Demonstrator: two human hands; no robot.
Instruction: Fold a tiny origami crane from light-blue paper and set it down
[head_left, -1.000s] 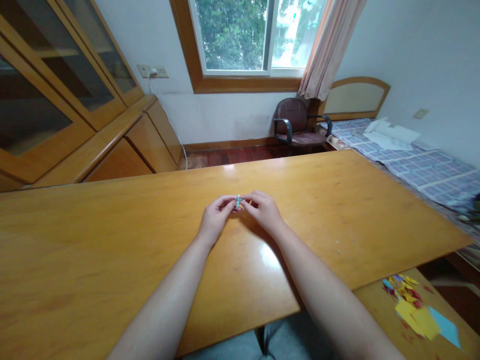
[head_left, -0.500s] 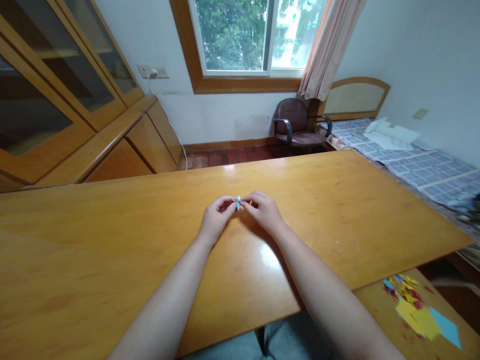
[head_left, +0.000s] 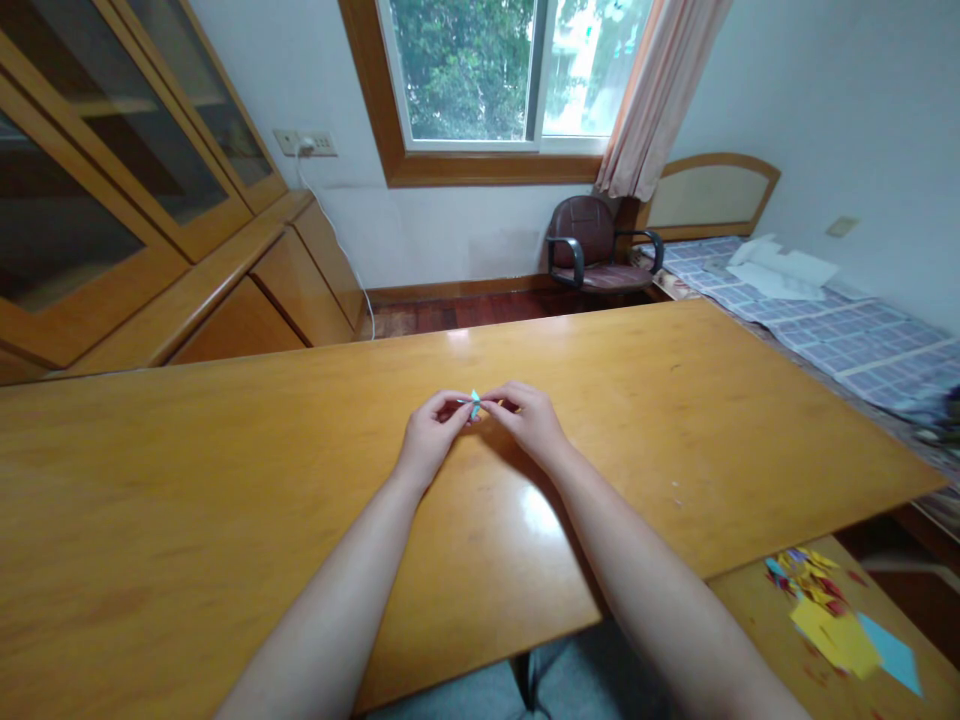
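Note:
My left hand [head_left: 431,432] and my right hand [head_left: 529,418] meet over the middle of the wooden table [head_left: 225,470]. Their fingertips pinch a tiny folded paper piece [head_left: 475,404], light blue with a bit of yellow showing toward the right hand. The piece is held just above the tabletop. Most of it is hidden by my fingers, so its shape is unclear.
A lower stool or side surface [head_left: 765,620] at the bottom right carries several coloured paper scraps [head_left: 832,615]. A wooden cabinet [head_left: 150,220] runs along the left. Beyond the table stand a dark armchair [head_left: 592,245] and a bed [head_left: 847,330].
The hands stay in place; the fingers have shifted slightly on the small paper piece, and the blue tip now points a little differently.

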